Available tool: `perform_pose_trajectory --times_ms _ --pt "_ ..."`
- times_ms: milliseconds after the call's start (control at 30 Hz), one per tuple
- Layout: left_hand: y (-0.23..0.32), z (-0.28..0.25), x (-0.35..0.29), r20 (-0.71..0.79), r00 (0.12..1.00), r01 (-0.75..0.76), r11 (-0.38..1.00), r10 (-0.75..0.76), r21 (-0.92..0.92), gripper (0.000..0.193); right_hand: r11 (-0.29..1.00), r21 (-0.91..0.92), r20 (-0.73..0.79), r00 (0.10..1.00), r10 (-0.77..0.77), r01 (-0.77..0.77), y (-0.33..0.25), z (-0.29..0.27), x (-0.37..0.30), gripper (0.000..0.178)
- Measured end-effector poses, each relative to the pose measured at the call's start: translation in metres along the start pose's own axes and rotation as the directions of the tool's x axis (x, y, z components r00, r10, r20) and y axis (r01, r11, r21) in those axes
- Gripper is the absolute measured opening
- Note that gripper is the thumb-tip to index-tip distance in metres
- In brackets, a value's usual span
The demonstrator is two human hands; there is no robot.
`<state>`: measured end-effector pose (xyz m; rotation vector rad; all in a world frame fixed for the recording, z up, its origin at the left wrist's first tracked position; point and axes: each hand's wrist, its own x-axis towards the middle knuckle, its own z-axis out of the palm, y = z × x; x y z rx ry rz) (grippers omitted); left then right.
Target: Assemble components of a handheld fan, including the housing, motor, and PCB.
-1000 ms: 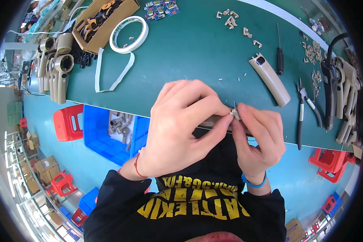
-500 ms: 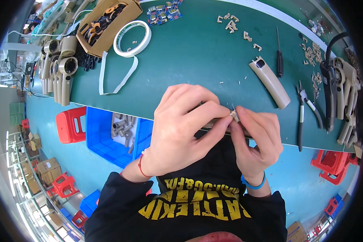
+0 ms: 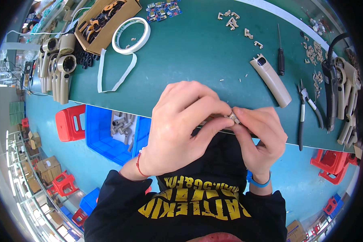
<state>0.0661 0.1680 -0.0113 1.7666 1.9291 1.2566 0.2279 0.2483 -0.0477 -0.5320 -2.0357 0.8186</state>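
Observation:
Between both sets of fingertips is a small beige plastic part (image 3: 234,118), mostly covered by the fingers. My left hand (image 3: 185,121) pinches it from the left with thumb and forefinger. From the other side, my right hand (image 3: 260,133) pinches the same part. Both hands are just over the near edge of the green table. To the right of them lies a long beige handle shell (image 3: 271,80) with a dark window at its upper end. Similar small beige clips (image 3: 232,23) are scattered at the far side.
A black screwdriver (image 3: 281,60) and cutting pliers (image 3: 302,113) lie at the right, near beige handheld devices (image 3: 348,101). At the left are a tape roll (image 3: 146,38), a cardboard box (image 3: 135,10) of dark parts, blue circuit boards (image 3: 162,12) and more beige devices (image 3: 64,76). A blue bin (image 3: 97,133) stands below the table edge.
My right-hand fingers have closed further over the small part, and that hand has shifted slightly right. A thin tip that stuck up from the part is no longer visible.

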Motion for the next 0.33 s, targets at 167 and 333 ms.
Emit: perform_pose_trajectory --times_ms 167,333 --pt "-0.0039 -0.0051 0.0003 0.043 0.998 -0.041 0.999 0.041 0.006 0.027 0.998 0.050 0.046 0.999 0.029 -0.032 -0.0003 -0.0040 0.0015 0.031" --pt "-0.0040 -0.0055 -0.0018 0.102 0.995 0.009 1.000 -0.009 -0.007 0.027 1.000 0.017 0.067 0.998 0.016 -0.017 0.0011 -0.0057 0.0031 0.034"
